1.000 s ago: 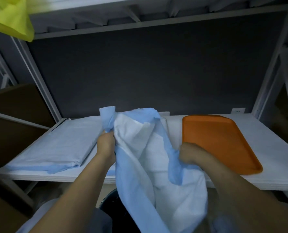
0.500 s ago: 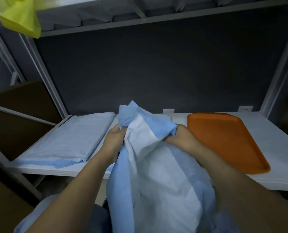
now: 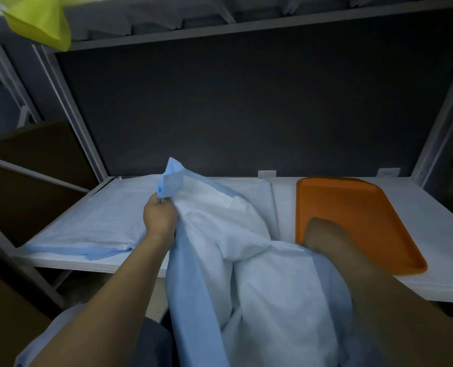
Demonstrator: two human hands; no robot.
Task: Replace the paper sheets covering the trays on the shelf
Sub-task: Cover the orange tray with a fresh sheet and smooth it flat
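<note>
The sheet (image 3: 259,274) hangs bunched at the middle of the view and trails down toward 6 o'clock, blue on one face and white on the other. The left hand (image 3: 159,221) grips its top corner, fingers (image 3: 167,207) curled tight round a gathered wad. The right hand (image 3: 320,231) is sunk into the folds at about 3 o'clock from the left one, so whether it holds anything I cannot tell. The bare orange tray (image 3: 352,213) lies on the shelf (image 3: 437,247) at 3 o'clock. A covered tray (image 3: 95,221) lies at 9 o'clock, and something yellow (image 3: 40,19) hangs at 11.

The sheet looks light, limp and thin – it will crumple and likely tear if tugged hard. It is best taken by two corners or one long edge and kept taut, so that it spreads flat rather than folding on itself.
</note>
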